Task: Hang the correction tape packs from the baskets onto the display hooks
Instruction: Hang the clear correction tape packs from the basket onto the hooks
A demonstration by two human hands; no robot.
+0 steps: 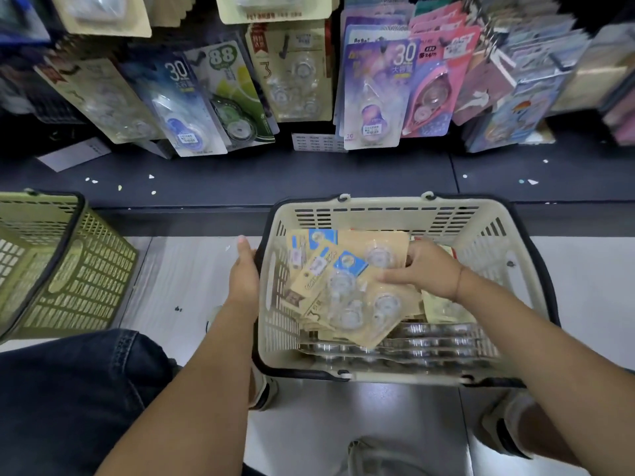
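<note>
A cream plastic basket [385, 214] stands on the floor in front of me, filled with tan correction tape packs [347, 293] that have clear blisters. My right hand [422, 269] reaches inside it and grips the upper edge of a fanned bunch of these packs. My left hand [244, 273] lies with straight fingers against the outside of the basket's left wall. On the display above, matching tan packs [292, 73] hang on a hook, between green, blue, purple and pink packs.
An olive green basket [68, 266] sits tilted at the left. A dark shelf ledge [240, 180] with paper scraps runs under the hanging packs. My knee in dark jeans [75, 389] is at lower left and a shoe [501, 427] at lower right.
</note>
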